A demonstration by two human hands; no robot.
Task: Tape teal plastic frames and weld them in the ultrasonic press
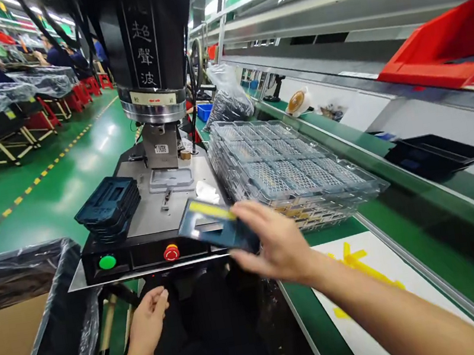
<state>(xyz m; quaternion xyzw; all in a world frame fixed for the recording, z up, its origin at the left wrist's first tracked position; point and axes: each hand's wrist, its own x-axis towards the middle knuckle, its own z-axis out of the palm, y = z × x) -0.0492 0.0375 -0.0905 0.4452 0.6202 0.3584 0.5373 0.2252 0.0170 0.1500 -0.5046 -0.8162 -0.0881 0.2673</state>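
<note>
My right hand (pixel 274 243) grips a dark rectangular plastic part (pixel 215 226) by its right end; a yellow strip (pixel 211 209) lies along the part's far edge. The part is tilted and slightly blurred in front of the press base. Lower left, my left hand (pixel 149 320) is closed below the base's front edge, fingertips together, and whether it holds anything is too small to tell. Behind the held part, a pale fixture (pixel 170 179) sits under the press head (pixel 156 103). A stack of dark plastic parts (pixel 109 207) stands at the base's left.
Stacked clear trays (pixel 292 159) stand on the right. Yellow strips (pixel 361 263) lie on a white sheet (pixel 356 332). The base front has a green button (pixel 107 262) and a red button (pixel 171 252). A plastic-lined box (pixel 58 326) is lower left. People sit in the far left background.
</note>
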